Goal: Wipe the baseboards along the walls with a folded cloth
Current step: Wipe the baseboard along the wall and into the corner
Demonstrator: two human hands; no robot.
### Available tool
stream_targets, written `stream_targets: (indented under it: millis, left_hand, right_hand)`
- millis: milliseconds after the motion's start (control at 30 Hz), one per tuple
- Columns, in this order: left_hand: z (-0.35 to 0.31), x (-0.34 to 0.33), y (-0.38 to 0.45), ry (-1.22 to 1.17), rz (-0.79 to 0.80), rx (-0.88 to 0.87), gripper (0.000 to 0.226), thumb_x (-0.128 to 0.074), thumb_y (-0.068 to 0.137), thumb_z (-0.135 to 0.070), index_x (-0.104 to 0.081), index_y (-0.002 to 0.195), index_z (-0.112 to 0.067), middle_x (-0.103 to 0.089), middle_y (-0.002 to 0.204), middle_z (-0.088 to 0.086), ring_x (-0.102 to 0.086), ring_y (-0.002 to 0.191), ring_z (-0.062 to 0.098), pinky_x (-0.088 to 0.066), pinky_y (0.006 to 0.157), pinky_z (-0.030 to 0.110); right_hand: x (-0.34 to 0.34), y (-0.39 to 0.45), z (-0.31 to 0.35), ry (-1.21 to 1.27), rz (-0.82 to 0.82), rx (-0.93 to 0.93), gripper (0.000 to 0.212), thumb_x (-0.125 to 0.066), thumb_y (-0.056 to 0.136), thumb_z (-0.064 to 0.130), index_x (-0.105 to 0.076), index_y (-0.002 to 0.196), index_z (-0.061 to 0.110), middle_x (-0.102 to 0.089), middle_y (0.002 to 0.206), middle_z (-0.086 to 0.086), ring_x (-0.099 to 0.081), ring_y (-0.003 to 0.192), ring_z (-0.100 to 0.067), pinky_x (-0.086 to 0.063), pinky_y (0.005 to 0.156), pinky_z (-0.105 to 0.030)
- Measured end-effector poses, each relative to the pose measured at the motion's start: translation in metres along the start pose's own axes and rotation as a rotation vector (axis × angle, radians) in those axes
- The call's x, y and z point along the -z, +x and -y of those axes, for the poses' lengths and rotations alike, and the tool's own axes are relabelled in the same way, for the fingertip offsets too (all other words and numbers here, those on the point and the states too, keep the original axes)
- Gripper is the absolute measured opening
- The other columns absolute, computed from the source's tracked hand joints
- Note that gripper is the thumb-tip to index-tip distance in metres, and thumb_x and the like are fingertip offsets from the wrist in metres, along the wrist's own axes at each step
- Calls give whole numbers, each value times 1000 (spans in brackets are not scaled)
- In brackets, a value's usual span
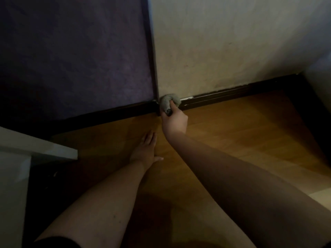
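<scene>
A dark brown baseboard [223, 94] runs along the foot of the cream wall and continues under the purple wall as a second stretch [111, 113]. My right hand [174, 119] grips a bunched grey cloth [169, 101] and holds it against the baseboard right at the inner corner where the two walls meet. My left hand [146, 149] lies flat on the wooden floor with its fingers straight, a short way in front of the corner and apart from the cloth.
A white piece of furniture [35, 149] juts in at the left, with deep shadow beneath it. Another pale wall or panel [320, 83] closes the space at the right. The wooden floor [241, 131] stretches between them.
</scene>
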State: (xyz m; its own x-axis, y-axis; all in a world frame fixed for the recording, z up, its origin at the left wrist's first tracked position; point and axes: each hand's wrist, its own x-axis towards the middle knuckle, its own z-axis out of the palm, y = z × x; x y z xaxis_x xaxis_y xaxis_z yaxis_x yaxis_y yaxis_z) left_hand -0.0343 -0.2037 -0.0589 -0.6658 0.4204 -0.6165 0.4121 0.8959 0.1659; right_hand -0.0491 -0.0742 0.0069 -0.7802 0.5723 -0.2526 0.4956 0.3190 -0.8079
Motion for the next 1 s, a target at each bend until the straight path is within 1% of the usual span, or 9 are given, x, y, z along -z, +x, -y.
stream_targets:
  millis: [133,267,367,433,567,633,767,867,1000]
  left_hand:
    - [-7,4,0,93,-7,45,97,-52,92,-60,6,158,-18,12,165,0,-2,152,26,-16,120,38]
    - [-12,14,7,87,-190,65,59,-38,102,-49,-31,153,-21,-26,159,4,-31,141,26,-33,110,37]
    - [-20,13,11,-30,-352,-22,38,-38,103,-37,-54,135,-23,-48,141,2,-46,125,23,-40,102,37]
    - [-36,13,14,-148,-384,-124,31,-40,103,-33,-61,124,-22,-55,128,0,-52,114,22,-45,93,35]
    - [-117,35,27,-425,-367,-260,33,-40,104,-28,-57,131,-18,-58,130,5,-56,117,24,-46,96,33]
    - [-175,55,28,-728,-297,-270,33,-37,106,-30,-55,132,-21,-60,129,4,-56,118,24,-47,97,38]
    - [-270,85,0,-1353,149,-294,48,-23,103,-56,-64,114,-34,-69,110,-13,-62,110,14,-51,80,33]
    - [-307,86,-23,-1474,409,-388,71,-17,92,-73,-75,106,-33,-74,109,-5,-70,104,15,-58,78,30]
    - [-327,75,-35,-1397,528,-527,86,-24,80,-85,-73,114,-24,-70,120,6,-67,112,22,-57,85,34]
  right_hand:
    - [16,-5,-5,-71,228,209,52,-64,90,13,-54,140,20,-64,129,-15,-60,117,-29,-46,101,-36]
    - [47,-7,-21,-43,334,364,55,-71,86,12,-57,138,19,-62,134,-7,-57,123,-17,-41,102,-20]
    - [96,5,-41,-4,358,249,55,-74,87,19,-56,138,22,-64,131,-3,-59,119,-13,-45,103,-24]
    - [144,11,-56,93,416,128,50,-72,88,19,-55,135,26,-65,121,5,-62,109,-4,-52,93,-23]
    - [237,6,-77,245,383,-46,45,-68,90,14,-54,132,22,-63,119,-2,-64,109,-15,-55,87,-24]
    - [280,-6,-81,314,338,-121,48,-67,90,13,-52,134,22,-61,123,-6,-63,112,-20,-55,89,-29]
    - [352,-48,-86,443,368,-214,56,-68,81,18,-52,135,18,-58,129,-13,-63,115,-24,-54,94,-31]
    - [381,-82,-98,540,398,-259,52,-64,85,16,-52,135,15,-59,129,-14,-61,119,-27,-52,98,-34]
    - [394,-112,-113,643,369,-271,47,-58,86,14,-51,132,8,-65,119,-9,-64,112,-24,-54,89,-26]
